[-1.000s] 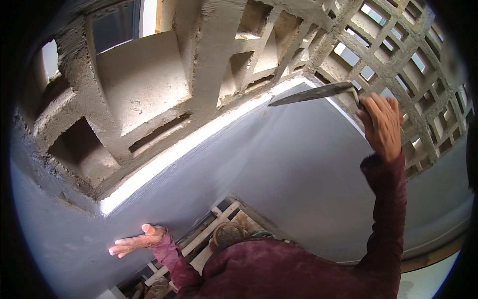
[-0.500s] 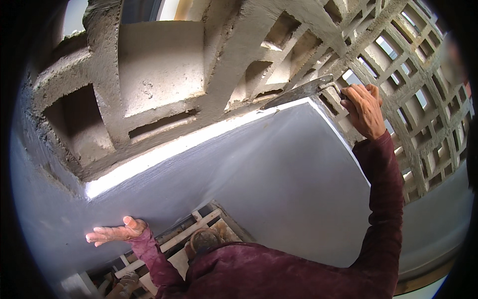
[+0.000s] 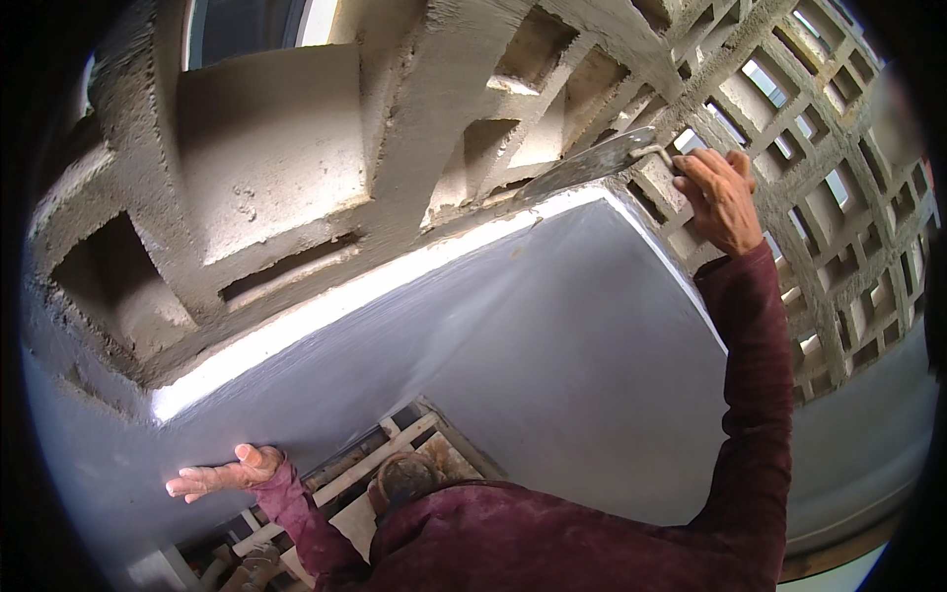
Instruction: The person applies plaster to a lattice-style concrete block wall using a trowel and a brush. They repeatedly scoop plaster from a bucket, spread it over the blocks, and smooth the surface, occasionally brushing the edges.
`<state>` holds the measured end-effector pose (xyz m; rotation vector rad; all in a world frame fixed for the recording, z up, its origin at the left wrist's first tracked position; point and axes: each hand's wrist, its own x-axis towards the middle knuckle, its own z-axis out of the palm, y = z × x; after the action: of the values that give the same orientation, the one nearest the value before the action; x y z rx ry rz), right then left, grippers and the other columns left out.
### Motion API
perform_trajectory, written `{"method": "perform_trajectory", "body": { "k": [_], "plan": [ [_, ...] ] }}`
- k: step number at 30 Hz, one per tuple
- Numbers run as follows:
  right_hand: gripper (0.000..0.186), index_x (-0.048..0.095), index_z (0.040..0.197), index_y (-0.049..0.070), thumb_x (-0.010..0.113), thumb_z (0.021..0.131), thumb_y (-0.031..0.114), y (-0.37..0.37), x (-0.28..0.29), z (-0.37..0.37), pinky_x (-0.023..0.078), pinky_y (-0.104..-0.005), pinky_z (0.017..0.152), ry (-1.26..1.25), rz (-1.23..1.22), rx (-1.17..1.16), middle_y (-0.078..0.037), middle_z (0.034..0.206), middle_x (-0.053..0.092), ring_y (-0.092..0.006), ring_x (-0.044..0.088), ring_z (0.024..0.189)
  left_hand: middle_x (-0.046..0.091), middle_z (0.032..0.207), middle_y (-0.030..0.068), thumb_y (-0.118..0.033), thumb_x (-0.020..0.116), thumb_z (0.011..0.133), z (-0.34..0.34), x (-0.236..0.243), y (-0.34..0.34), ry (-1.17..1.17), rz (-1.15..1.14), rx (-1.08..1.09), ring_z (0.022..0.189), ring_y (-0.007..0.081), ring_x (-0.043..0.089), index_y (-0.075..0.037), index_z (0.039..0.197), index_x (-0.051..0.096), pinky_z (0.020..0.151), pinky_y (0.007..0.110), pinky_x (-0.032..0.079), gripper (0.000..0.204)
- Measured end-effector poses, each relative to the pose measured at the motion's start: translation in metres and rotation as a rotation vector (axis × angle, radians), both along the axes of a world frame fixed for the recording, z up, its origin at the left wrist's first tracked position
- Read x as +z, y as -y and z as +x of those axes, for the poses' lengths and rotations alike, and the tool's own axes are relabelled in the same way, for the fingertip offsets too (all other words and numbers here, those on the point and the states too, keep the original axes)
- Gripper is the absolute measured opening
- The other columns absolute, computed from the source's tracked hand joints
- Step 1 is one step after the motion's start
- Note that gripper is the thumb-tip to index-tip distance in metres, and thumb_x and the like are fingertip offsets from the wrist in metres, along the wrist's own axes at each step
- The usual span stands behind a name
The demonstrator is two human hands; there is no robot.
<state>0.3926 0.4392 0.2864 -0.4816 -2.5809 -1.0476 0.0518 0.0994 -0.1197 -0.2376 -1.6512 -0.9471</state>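
Observation:
A pointed metal trowel (image 3: 592, 164) is in my right hand (image 3: 715, 202), whose fingers are wrapped round its handle. Its blade lies along the bottom strip of the concrete lattice (image 3: 404, 148), just above a bright white ledge (image 3: 335, 286) near the corner. Below, my left hand (image 3: 222, 479) is open, fingers stretched out, against or very close to the smooth grey plastered wall (image 3: 513, 375); whether it touches is hard to tell.
Another run of concrete lattice (image 3: 829, 257) fills the upper right, with daylight through its holes. A window (image 3: 242, 25) is at the top left. Low down are wooden slats (image 3: 385, 454), boards and a dirty round container (image 3: 404, 479).
My right hand and trowel have moved up and left, the blade now along the lattice's lower edge near the corner. My left hand has shifted left and stays open. The view has shifted somewhat.

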Motion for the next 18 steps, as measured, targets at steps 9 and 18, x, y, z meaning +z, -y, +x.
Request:
{"method": "perform_trajectory", "body": {
  "k": [9, 18],
  "plan": [
    [0.019, 0.061, 0.1, 0.008, 0.065, 0.083, 0.017, 0.03, 0.007, -0.004, 0.032, -0.0357, 0.08, 0.044, 0.064, 0.069, -0.005, 0.083, 0.055, -0.0196, 0.053, 0.079, 0.018, 0.153, 0.0225, -0.058, 0.034, 0.094, 0.003, 0.005, -0.001, -0.009, 0.005, 0.05, 0.144, 0.0358, 0.012, 0.0, 0.145, 0.028, 0.114, 0.055, -0.002, 0.078],
    [0.016, 0.06, 0.097, 0.008, 0.062, 0.086, 0.02, 0.011, -0.007, -0.022, 0.031, -0.0354, 0.077, 0.049, 0.037, 0.069, -0.005, 0.077, 0.05, -0.021, 0.052, 0.075, 0.022, 0.152, 0.0227, -0.057, 0.035, 0.095, 0.002, 0.008, -0.006, -0.047, 0.035, 0.045, 0.143, 0.0357, 0.015, 0.002, 0.143, 0.032, 0.114, 0.055, -0.001, 0.076]
  ]
}}
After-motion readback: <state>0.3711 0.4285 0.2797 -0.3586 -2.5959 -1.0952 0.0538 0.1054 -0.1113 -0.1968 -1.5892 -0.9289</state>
